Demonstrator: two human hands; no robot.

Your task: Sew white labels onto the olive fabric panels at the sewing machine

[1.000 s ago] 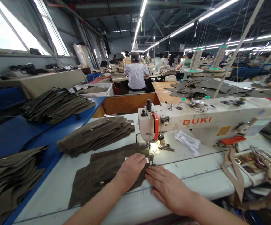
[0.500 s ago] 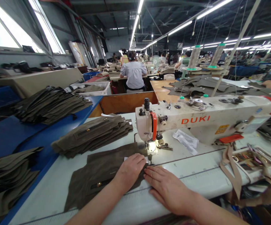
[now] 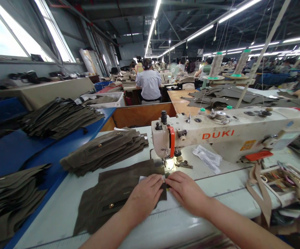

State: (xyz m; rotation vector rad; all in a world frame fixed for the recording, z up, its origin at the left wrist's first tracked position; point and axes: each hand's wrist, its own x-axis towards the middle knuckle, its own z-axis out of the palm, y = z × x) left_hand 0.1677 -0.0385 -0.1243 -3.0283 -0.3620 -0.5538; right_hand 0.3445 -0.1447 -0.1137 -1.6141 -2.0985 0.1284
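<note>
A dark olive fabric panel (image 3: 113, 183) with a zipped slit and a brass-coloured zipper pull (image 3: 111, 205) lies on the sewing machine table. My left hand (image 3: 147, 194) rests on its right part, fingers together and bent, gripping near the edge. Partly under those fingers shows a white slip (image 3: 142, 178). My right hand (image 3: 186, 189) is closed at the panel's right edge, its fingertips almost meeting the left ones; what lies exactly between them is hidden. Just beyond both hands is the lit needle area (image 3: 169, 164) of the white sewing machine (image 3: 233, 133).
A stack of similar panels (image 3: 105, 148) sits behind the work. More piles (image 3: 59, 116) lie on the blue surface (image 3: 46, 152) at left. White strips (image 3: 207, 158) rest under the machine arm. A tray of small parts (image 3: 282, 180) and hanging tape (image 3: 260, 193) are at right. A person (image 3: 149, 83) sits ahead.
My right hand has gone from lying flat with fingers stretched to bent fingers at the panel's edge, slightly farther forward. My left fingers have curled more. The whole view has shifted slightly.
</note>
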